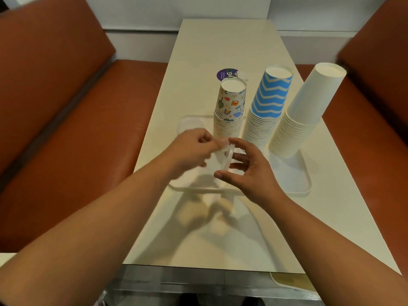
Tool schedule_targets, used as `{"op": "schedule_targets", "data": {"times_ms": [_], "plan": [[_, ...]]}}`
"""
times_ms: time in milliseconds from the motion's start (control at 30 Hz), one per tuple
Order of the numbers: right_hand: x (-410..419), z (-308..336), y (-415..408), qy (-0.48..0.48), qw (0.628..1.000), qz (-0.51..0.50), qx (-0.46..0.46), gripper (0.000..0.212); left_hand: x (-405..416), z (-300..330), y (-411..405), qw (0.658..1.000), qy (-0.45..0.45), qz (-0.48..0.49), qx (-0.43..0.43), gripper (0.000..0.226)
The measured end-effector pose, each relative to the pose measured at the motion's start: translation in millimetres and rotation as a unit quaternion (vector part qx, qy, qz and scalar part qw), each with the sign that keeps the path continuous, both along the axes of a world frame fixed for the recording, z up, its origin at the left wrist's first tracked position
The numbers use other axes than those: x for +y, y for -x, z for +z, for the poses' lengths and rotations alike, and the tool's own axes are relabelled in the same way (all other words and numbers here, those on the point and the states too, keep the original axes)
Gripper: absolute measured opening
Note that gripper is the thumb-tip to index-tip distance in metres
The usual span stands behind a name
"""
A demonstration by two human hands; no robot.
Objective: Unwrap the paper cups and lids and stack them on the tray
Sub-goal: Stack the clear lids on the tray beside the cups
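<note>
Head view, left grip (194, 149): my fingers are curled and pinch the near edge of the clear lid (227, 159), above the front of the tray; this hand is blurred.
Head view, right grip (247, 173): my fingers and thumb are spread and bent around the lid's other side, fingertips touching it; the lid stands on edge between my two hands.
Tray (305, 184): white, lying on the bench (220, 51), all three cup stacks standing on it.
Patterned cups (231, 107): upside-down stack at the tray's left, just behind my hands.
Blue zigzag cups (268, 102): upside-down stack in the middle, beside the patterned one.
Plain white cups (306, 107): upside-down stack at the right, leaning rightward.
Second clear lid (191, 125): appears to lie flat at the tray's far left corner, faint and hard to make out.
Round sticker (226, 75): purple, on the bench behind the patterned stack.
Seats (66, 107): brown-orange benches on both sides.
</note>
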State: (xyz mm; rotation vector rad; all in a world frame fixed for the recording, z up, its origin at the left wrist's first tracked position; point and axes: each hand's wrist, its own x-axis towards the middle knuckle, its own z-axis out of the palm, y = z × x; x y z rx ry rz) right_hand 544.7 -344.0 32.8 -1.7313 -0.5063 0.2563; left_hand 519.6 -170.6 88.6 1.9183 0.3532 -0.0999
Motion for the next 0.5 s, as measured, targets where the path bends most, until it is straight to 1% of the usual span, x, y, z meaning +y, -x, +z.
{"op": "schedule_targets", "data": {"times_ms": [33, 67, 133, 200, 300, 367, 400, 433, 467, 500], "plan": [[3, 0, -1, 0.001, 1.000, 0.003, -0.008, 0.085, -5, -3, 5, 0.997, 0.073, -0.009, 0.031, 0.031], [5, 0, -1, 0.004, 1.000, 0.006, -0.015, 0.085, -8, -5, 8, 0.991, 0.126, -0.007, 0.046, 0.029], [10, 1, 0, 0.010, 1.000, 0.011, -0.024, 0.086, -11, -7, 13, 0.980, 0.192, 0.012, 0.043, 0.025], [13, 2, 1, 0.015, 0.999, 0.017, -0.032, 0.086, -11, -8, 16, 0.977, 0.210, 0.025, 0.031, 0.025], [15, 1, 3, 0.039, 0.998, 0.031, -0.040, 0.086, -3, -10, 17, 0.980, 0.192, 0.048, 0.011, 0.025], [13, -4, 3, 0.114, 0.991, 0.022, -0.064, 0.085, 5, -9, 16, 0.987, 0.147, 0.066, -0.028, 0.021], [10, -10, 2, 0.177, 0.980, 0.020, -0.088, 0.086, 10, -6, 16, 0.991, 0.100, 0.073, -0.054, 0.018], [7, -17, 1, 0.251, 0.960, 0.025, -0.120, 0.087, 15, -4, 15, 0.994, 0.030, 0.075, -0.077, 0.015], [5, -26, 1, 0.326, 0.932, 0.039, -0.153, 0.089, 21, 0, 14, 0.991, -0.069, 0.070, -0.095, 0.014], [3, -35, 1, 0.392, 0.901, 0.058, -0.179, 0.091, 27, 2, 10, 0.975, -0.185, 0.053, -0.107, 0.015]]}}
